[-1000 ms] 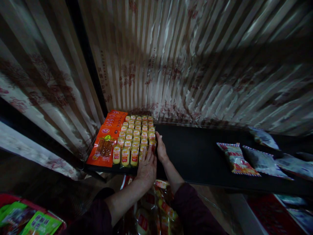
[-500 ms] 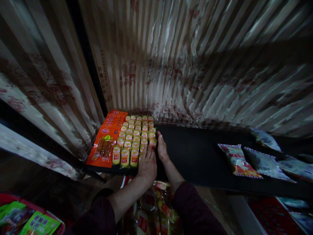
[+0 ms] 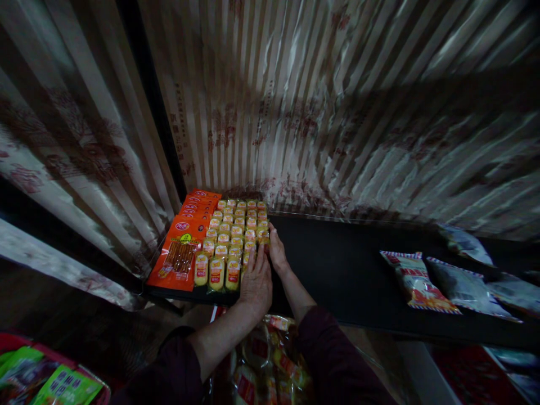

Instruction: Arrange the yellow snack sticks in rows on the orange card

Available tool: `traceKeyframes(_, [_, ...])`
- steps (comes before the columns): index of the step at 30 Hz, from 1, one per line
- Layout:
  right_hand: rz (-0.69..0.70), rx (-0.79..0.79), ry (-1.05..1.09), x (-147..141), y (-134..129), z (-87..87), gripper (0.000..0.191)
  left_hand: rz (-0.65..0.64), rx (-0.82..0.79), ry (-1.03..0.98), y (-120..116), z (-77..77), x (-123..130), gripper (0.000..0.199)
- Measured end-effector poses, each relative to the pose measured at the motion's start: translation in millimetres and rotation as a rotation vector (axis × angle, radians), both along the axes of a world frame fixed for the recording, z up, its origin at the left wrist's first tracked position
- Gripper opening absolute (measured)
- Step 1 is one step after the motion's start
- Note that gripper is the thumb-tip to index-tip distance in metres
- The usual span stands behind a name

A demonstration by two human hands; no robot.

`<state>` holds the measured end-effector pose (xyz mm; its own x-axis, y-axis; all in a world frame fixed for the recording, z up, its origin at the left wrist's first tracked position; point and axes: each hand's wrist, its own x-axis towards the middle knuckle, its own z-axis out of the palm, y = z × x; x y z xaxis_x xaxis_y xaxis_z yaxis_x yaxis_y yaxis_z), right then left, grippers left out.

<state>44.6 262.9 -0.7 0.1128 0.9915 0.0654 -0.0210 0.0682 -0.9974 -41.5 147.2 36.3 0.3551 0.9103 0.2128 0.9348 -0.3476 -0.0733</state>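
Note:
Rows of small wrapped cakes (image 3: 216, 272) in clear packets with yellow, red and white labels stand on a black shelf (image 3: 337, 270). My left hand (image 3: 256, 284) lies over the front right corner of the rows, its fingers stretched out and touching the packets; it hides some of them. Along the right side of the same block my right hand (image 3: 277, 251) rests, fingers straight and close to the packets. Orange snack packets (image 3: 181, 253) with brown sticks showing through a window overlap in a row just left of the cakes.
Striped, printed sheeting (image 3: 295, 112) hangs behind the shelf, and a dark post (image 3: 149, 84) rises at its left. Several snack bags (image 3: 422, 284) lie at the right. Below are a bag of wrapped food (image 3: 257, 349) and a red container (image 3: 103, 388) with green packets.
My right hand has come slightly left and down against the cakes. My left hand stays almost in place. The view has shifted a little, moving the bags on the right outward.

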Motion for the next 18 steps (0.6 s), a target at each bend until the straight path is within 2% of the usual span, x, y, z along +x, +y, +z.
traceKeyframes(8, [0.0,0.025,-0.053,-1,2,-5.0,0.074,0.003,0.005,0.033,1,-5.9,1,0.055])
traceKeyframes(13, [-0.038,-0.008,-0.026,1,-3,-3.5,0.075,0.01,-0.006,0.024,-1,-1.8,0,0.059])
traceKeyframes(18, [-0.091,-0.016,-0.004,9,-14,-10.1,0.075,0.021,-0.022,-0.001,-6,7.1,0,0.062])
